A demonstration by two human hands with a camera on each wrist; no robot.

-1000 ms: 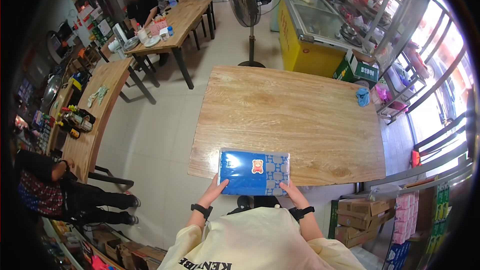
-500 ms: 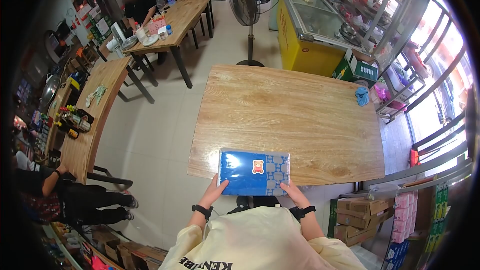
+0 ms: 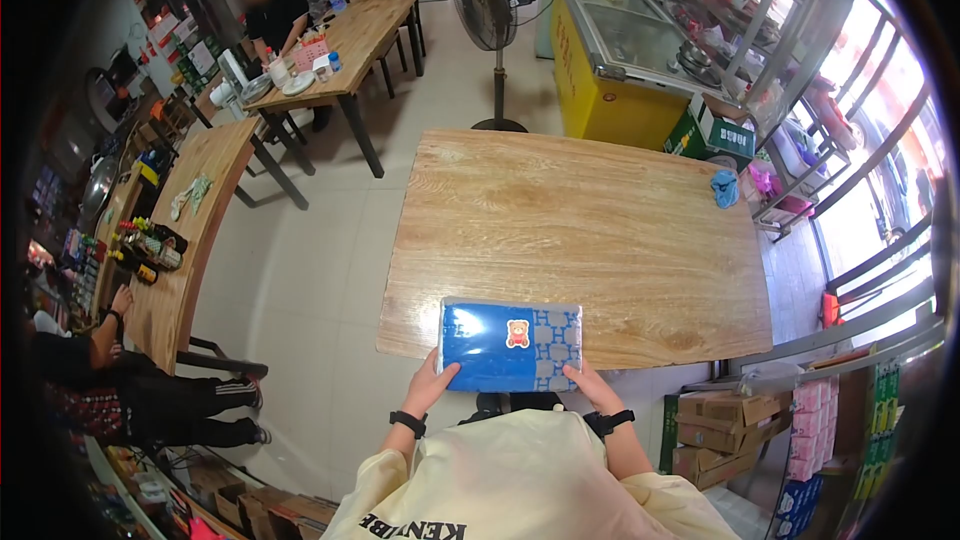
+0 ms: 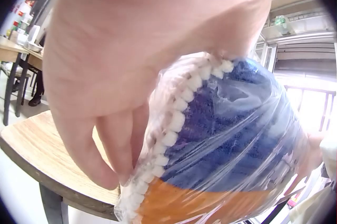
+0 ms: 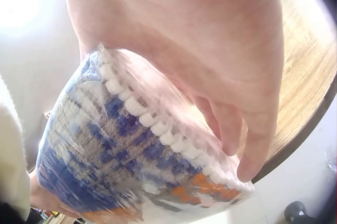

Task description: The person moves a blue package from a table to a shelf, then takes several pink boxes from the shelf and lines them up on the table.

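While the plastic-wrapped blue blanket pack lay on the near edge of the wooden table, overhanging it slightly, the left hand and right hand each grasped a near corner, fingers curled beneath. An even two-handed hold would probably keep the slippery wrap level. Count: one pack, two hands.

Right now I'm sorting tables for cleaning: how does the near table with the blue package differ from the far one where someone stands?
The near table bears only the blue package, at its near edge; the far table holds dishes and bottles. The near looks wider, the far narrower. Both are light wood.
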